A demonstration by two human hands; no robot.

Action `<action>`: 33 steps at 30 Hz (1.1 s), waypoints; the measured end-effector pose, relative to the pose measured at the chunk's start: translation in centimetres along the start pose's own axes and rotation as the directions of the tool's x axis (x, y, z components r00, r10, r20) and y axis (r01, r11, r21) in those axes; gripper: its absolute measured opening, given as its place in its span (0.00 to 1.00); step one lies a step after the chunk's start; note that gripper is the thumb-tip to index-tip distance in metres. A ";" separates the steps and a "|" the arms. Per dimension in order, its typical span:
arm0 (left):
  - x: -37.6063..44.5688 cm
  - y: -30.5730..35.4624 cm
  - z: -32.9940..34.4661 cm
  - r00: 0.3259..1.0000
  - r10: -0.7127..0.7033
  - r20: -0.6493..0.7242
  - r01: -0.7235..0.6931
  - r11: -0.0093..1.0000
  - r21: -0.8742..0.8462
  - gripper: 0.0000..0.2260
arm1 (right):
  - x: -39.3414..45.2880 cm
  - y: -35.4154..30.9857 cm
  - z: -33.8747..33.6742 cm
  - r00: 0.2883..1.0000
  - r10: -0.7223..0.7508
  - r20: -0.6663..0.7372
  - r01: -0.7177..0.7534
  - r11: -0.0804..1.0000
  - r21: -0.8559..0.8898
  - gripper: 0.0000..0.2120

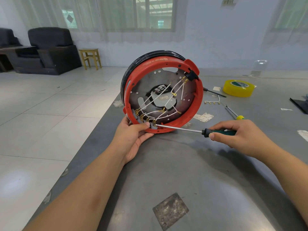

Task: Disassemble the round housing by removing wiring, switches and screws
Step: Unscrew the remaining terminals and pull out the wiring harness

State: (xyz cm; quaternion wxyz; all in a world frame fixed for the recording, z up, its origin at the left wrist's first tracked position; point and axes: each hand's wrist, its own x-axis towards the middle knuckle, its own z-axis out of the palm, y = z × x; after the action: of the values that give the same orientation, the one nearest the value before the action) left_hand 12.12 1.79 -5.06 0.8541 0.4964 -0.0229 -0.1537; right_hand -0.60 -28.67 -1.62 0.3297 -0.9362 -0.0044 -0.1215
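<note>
Left hand (131,137) extended forward, palm up, gripping lower rim of round housing (164,95); thumb laid over rim edge beside grey switches (141,117). Right hand (240,135) reaching in from right, fingers curled round green and black handle of screwdriver (188,130); shaft held near level, tip at lowest brass terminal on switch row. Both forearms bare.

Housing standing on edge at left side of grey bench (183,172), tilted, open face toward camera. Red plastic ring outside, black band behind it. Inside: metal plate with holes and central cut-out; white wires (166,100) crossing plate, brass connectors at ends; row of switches along lower-left inner wall, wires attached; black socket (191,76) at upper right inner wall, wires attached. Several wire ends with ring lugs hanging loose near centre.

On bench, right of housing: short white wire piece with brass terminals (212,101); second screwdriver (233,112) with yellow end; thin black tool (215,93); yellow tape roll (239,88); clear plastic object (257,70) further back, identity uncertain. Patches of tape residue on bench surface.

Label visible through central cut-out, white characters on black and red, not legible. Green and white print on tape roll core, not legible.

Beyond bench: tiled floor, black armchair (50,49), wooden stool (90,58), curtained windows.
</note>
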 end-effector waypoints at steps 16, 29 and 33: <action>-0.1 0.2 -0.3 0.999 -0.023 -0.043 0.019 0.994 -0.105 0.17 | -0.4 0.5 1.6 0.947 -0.280 -0.159 0.233 0.937 -0.261 0.11; -0.2 0.3 -0.1 0.996 -0.015 -0.091 0.005 0.993 -0.117 0.15 | -0.6 0.9 1.9 0.886 -0.420 -0.198 0.324 0.865 -0.384 0.14; -0.3 0.4 0.0 0.994 -0.019 -0.103 0.008 0.994 -0.108 0.15 | -0.5 0.9 2.0 0.870 -0.450 -0.203 0.339 0.843 -0.418 0.15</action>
State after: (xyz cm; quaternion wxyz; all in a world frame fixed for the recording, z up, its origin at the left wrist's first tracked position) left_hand 11.94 2.04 -4.71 0.8786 0.4571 0.0332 -0.1344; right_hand -0.54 -28.12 -3.80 0.1123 -0.9310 -0.1272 -0.3231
